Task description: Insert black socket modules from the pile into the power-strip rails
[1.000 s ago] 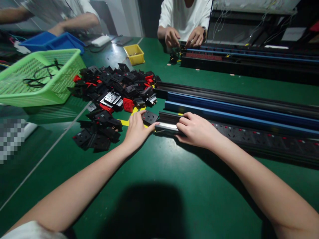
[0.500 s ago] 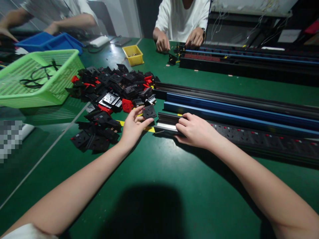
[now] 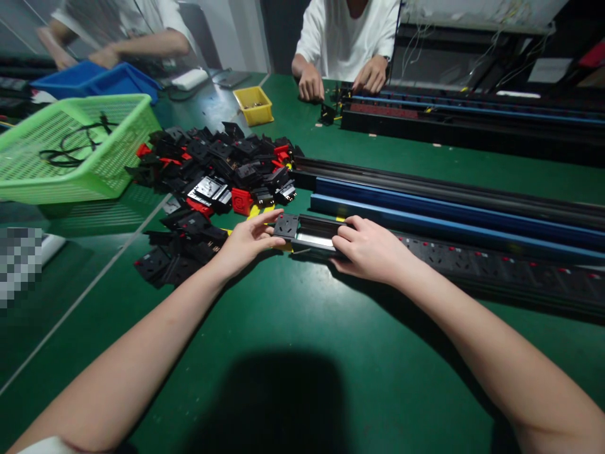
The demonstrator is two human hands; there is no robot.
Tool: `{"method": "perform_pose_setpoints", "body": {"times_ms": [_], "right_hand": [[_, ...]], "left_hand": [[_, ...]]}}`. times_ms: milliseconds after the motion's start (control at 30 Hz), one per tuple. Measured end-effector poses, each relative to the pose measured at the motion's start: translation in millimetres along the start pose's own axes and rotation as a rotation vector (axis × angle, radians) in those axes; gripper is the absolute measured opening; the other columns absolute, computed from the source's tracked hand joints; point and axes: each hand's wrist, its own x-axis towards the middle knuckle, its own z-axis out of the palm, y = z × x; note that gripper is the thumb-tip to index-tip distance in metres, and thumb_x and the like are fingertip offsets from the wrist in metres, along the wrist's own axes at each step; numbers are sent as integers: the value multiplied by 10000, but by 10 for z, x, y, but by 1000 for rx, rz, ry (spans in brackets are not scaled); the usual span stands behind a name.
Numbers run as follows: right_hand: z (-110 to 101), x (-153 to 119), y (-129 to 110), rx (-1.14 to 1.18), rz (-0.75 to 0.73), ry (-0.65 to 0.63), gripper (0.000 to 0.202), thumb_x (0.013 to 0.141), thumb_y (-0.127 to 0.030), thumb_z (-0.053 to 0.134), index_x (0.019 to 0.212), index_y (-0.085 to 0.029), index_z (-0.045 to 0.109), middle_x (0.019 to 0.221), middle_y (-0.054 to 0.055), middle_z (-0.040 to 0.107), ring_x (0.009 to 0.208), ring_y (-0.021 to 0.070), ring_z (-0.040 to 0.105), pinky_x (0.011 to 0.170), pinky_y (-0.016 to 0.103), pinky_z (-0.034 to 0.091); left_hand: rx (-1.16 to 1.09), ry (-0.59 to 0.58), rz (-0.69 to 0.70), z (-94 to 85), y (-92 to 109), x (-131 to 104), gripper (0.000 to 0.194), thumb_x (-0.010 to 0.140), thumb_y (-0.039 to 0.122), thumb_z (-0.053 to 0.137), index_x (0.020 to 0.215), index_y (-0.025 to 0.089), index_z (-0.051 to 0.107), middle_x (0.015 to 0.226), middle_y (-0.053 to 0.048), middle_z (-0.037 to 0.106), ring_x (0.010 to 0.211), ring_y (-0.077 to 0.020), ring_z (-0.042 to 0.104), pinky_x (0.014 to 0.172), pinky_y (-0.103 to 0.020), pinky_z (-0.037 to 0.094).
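A black socket module (image 3: 286, 226) is at the left end of a long black rail (image 3: 317, 248), its right edge at the rail's channel. My left hand (image 3: 253, 241) pinches the module's left side between thumb and fingers. Farther right, my right hand (image 3: 366, 248) is wrapped over the rail, its fingers on the far edge and its thumb side near the front. Between the hands a bright stretch of channel shows. Beyond my right hand a row of black modules with red dots (image 3: 479, 265) fills the rail.
A heap of black and red modules (image 3: 222, 151) lies left of the rails. Blue rails (image 3: 425, 217) run behind. A green basket (image 3: 108, 151), blue bins (image 3: 94, 79) and a yellow box (image 3: 255, 107) stand farther back. Two people's hands are across the table.
My left hand has brought the module down and slightly right, against the rail's end. My right hand has barely moved. At the back left, the other person's arms have shifted.
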Motion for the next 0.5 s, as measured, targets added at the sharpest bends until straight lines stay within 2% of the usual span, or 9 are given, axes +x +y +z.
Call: {"method": "perform_pose_setpoints", "body": {"times_ms": [100, 267, 367, 500], "right_hand": [[-8, 0, -1, -3, 4, -5, 268, 965, -356, 522, 942, -140, 679, 968, 123, 670, 1029, 310, 541, 835, 382, 436], [-35, 2, -7, -14, 1, -19, 268, 969, -348, 512, 948, -140, 679, 967, 120, 674, 1025, 308, 543, 825, 378, 443], [-43, 3, -12, -15, 7, -15, 263, 964, -348, 522, 946, -140, 682, 967, 126, 677, 1023, 306, 543, 826, 379, 444], [-40, 2, -11, -6, 9, -10, 253, 956, -347, 537, 951, -142, 684, 965, 128, 679, 1028, 303, 544, 833, 379, 442]], "left_hand": [[30, -18, 2, -29, 1, -17, 824, 641, 332, 872, 1397, 181, 583, 1271, -123, 680, 1059, -251, 678, 1000, -450, 534], [11, -35, 27, -77, 21, -27, 759, 651, 340, 862, 1361, 212, 624, 1358, -121, 647, 1220, -305, 623, 1096, -490, 465], [11, -70, 42, -89, 16, -30, 768, 646, 333, 862, 1365, 212, 622, 1359, -128, 644, 1221, -311, 626, 1089, -492, 472], [37, -48, 44, -81, 13, -26, 760, 668, 347, 840, 1379, 209, 610, 1313, -131, 663, 1166, -308, 652, 1043, -493, 506]]}}
